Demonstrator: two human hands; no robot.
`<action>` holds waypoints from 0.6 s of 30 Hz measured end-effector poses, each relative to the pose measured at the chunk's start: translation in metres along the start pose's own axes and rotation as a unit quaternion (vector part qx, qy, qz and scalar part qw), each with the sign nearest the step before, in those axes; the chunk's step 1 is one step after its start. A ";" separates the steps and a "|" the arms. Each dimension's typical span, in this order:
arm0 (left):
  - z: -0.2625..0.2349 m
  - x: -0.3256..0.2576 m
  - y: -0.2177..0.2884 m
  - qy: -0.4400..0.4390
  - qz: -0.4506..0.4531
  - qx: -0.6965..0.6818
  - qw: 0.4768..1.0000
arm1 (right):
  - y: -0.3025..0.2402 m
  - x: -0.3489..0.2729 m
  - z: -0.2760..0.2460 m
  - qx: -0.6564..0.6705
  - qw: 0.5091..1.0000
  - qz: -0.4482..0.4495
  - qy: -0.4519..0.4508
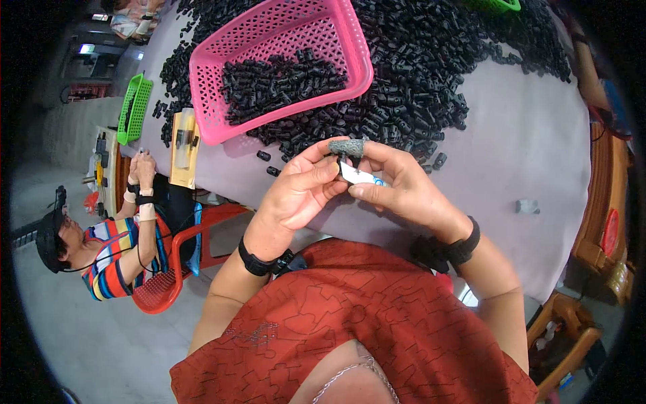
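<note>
Both my hands meet just in front of the heap, fingertips close together. My left hand [299, 183] is closed, pinching a small black piece [341, 160] that the fingers mostly hide. Against it, my right hand [404, 187] grips a small flat white piece [358, 175] with a blue mark, its thumb on the lower edge. A dark grey textured wrap [346, 147] sits at the index fingertips; whose finger it covers I cannot tell. Beyond my hands, many black cylindrical parts [417, 87] lie heaped on the table.
A pink perforated basket [202, 101] with black parts stands ahead left. Farther left are a yellow tray [182, 176] and a green basket [136, 108]. A co-worker [128, 249] sits at left by a red chair [176, 269]. A crumpled greyish piece [527, 206] lies on the pale tabletop [525, 135].
</note>
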State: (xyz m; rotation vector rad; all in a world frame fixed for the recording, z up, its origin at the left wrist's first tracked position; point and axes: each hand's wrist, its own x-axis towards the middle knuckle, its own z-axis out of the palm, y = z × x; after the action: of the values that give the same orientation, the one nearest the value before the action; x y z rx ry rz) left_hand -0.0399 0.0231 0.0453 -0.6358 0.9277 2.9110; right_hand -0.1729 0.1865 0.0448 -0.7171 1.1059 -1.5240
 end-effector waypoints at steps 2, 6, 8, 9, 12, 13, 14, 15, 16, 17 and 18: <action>-0.005 -0.001 -0.001 -0.001 0.006 -0.023 1.000 | 0.001 0.001 0.001 0.020 1.000 -0.002 -0.021; -0.008 0.000 -0.005 -0.015 -0.001 -0.031 0.999 | 0.003 0.001 -0.002 0.041 0.998 -0.001 -0.041; -0.007 -0.001 -0.008 0.004 0.005 -0.022 1.000 | 0.003 0.001 -0.004 0.029 0.998 0.011 -0.056; -0.008 -0.002 -0.009 0.005 0.003 -0.021 1.000 | 0.002 0.001 -0.005 0.031 0.998 0.010 -0.055; -0.011 -0.003 -0.008 0.004 0.008 -0.017 1.000 | 0.002 0.000 -0.006 0.083 0.993 0.032 -0.081; -0.010 -0.004 -0.007 0.007 0.011 -0.013 1.000 | 0.002 0.000 -0.004 0.078 0.993 0.025 -0.083; -0.010 -0.005 -0.006 0.010 0.015 -0.009 1.000 | 0.002 0.000 -0.003 0.073 0.994 0.017 -0.085; -0.010 -0.005 -0.005 0.010 0.014 -0.008 1.000 | 0.002 0.000 -0.002 0.074 0.994 0.016 -0.085; -0.010 -0.006 -0.005 0.013 0.016 -0.007 1.000 | 0.002 0.000 -0.001 0.074 0.994 0.012 -0.085; -0.010 -0.007 -0.005 0.015 0.018 -0.007 1.000 | 0.002 0.000 0.000 0.074 0.994 0.008 -0.085; -0.010 -0.008 -0.005 0.015 0.018 -0.007 1.000 | 0.002 -0.001 0.000 0.074 0.994 0.008 -0.085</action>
State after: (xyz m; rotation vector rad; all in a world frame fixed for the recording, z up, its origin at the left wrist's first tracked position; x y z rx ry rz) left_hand -0.0287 0.0223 0.0384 -0.6724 0.9332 2.9488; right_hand -0.1722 0.1870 0.0434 -0.7191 0.8608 -1.4860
